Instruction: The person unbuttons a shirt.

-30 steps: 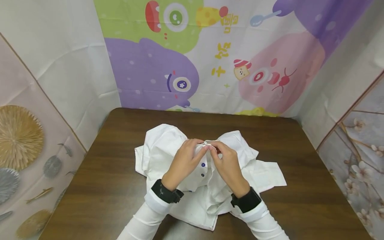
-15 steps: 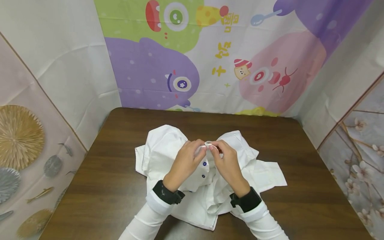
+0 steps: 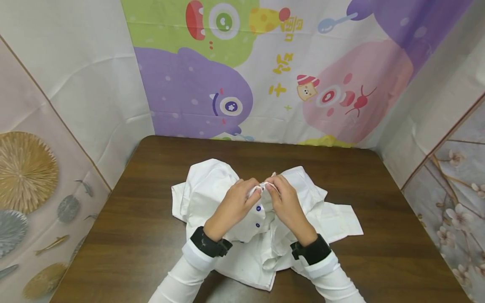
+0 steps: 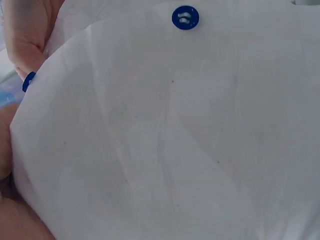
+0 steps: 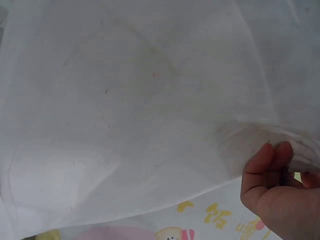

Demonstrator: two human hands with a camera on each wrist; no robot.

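Observation:
A white shirt (image 3: 206,193) with blue buttons lies rumpled on the table, its front edges lifted at the middle. My left hand (image 3: 235,201) pinches one front edge between thumb and fingers. Close beside it, my right hand (image 3: 285,203) pinches the other edge, thumb and fingertips folded on the cloth. Between the fingertips a little dark spot shows on the white fabric. Lower on the placket sits a blue button (image 3: 259,208). In the left wrist view another blue button (image 4: 29,81) stands at the cloth's edge near the fingers. Shirt cloth fills most of the right wrist view.
The brown wooden table (image 3: 386,252) extends around the shirt. Behind it hangs a cartoon-printed cloth (image 3: 197,88), with patterned panels on both sides. Dark bands (image 3: 311,252) with cameras circle both wrists.
The fingertips have shifted slightly and the pinched edges have turned, so the white loop between them is gone. A cloth tip now pokes up behind the right fingers.

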